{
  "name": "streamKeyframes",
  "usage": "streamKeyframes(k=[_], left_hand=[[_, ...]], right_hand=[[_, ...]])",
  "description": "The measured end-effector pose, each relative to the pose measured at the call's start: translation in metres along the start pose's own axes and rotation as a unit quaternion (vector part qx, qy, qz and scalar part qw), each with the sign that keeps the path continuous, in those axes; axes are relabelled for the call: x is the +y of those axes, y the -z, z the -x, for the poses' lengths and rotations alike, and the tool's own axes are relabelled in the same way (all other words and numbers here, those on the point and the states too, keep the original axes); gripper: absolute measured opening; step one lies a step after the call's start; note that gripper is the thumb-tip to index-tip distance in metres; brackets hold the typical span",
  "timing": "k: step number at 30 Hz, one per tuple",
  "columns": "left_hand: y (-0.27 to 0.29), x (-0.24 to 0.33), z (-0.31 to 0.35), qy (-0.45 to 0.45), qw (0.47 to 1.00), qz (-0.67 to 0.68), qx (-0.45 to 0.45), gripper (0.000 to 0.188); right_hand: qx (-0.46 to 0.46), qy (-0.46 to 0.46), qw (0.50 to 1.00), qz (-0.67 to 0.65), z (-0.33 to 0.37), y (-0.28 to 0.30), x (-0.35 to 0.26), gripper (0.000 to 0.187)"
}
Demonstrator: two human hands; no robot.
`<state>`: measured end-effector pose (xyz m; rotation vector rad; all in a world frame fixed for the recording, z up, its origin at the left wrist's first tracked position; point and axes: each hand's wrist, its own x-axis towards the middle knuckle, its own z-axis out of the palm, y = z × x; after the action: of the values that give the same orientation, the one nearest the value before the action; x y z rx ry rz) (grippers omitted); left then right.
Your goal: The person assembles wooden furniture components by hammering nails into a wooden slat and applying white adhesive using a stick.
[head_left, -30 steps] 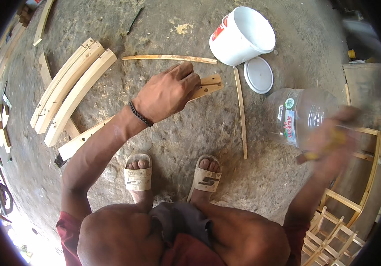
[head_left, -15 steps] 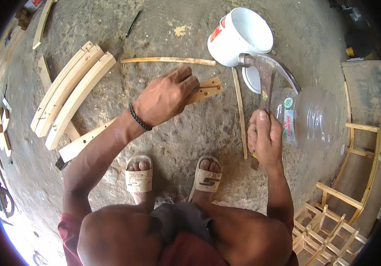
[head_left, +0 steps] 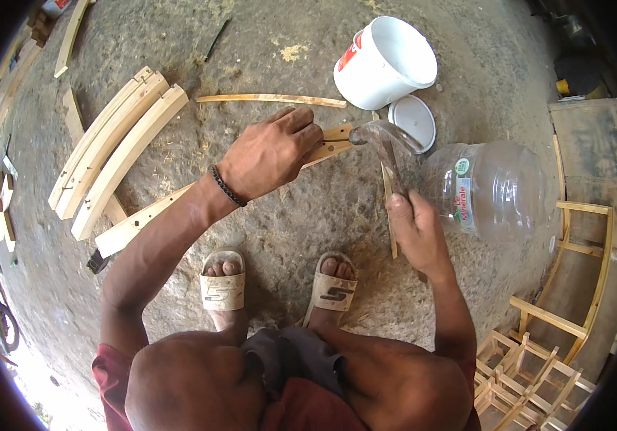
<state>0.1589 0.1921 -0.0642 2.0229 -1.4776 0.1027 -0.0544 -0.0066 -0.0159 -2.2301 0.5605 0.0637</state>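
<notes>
Leftward comes the grey metal claw hammer (head_left: 380,134), clenched in the right hand (head_left: 419,233), now near the pale drilled wooden strip (head_left: 152,214)'s far tip; the left hand (head_left: 271,154) covers it, fingertip hold hidden.

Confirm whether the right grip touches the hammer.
Touching. The head view shows the hammer handle running into the closed right grip, thumb against it, no gap between.

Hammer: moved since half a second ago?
Yes. Against the white bucket, the hammer's head has shifted left and down the picture, from overlapping the bucket's lower edge to overlapping the right end of the drilled wooden piece.
</notes>
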Motion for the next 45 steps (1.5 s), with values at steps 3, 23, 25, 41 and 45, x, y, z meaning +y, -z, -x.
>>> streamKeyframes(k=[3, 23, 25, 41, 45], left_hand=[[0.000, -0.004, 0.005, 0.005, 1.000, -0.013, -0.006, 0.018], [0.008, -0.005, 0.007, 0.017, 0.997, 0.077, -0.027, 0.015], [0.009, -0.007, 0.004, 0.012, 0.995, 0.092, -0.034, 0.015], [0.012, -0.005, 0.006, -0.001, 0.997, 0.068, -0.039, 0.017], [0.008, -0.001, 0.002, -0.003, 0.997, 0.073, -0.040, 0.017]], right_hand=[[0.026, -0.008, 0.995, -0.091, -0.005, 0.035, -0.026, 0.035], [0.074, -0.018, 0.969, -0.234, 0.006, -0.002, -0.011, 0.026], [0.061, 0.005, 0.988, -0.142, 0.007, -0.004, -0.002, 0.029], [0.390, 0.201, 0.895, -0.084, 0.035, 0.135, -0.077, 0.029], [0.397, 0.275, 0.876, 0.001, 0.059, 0.115, -0.067, 0.030]])
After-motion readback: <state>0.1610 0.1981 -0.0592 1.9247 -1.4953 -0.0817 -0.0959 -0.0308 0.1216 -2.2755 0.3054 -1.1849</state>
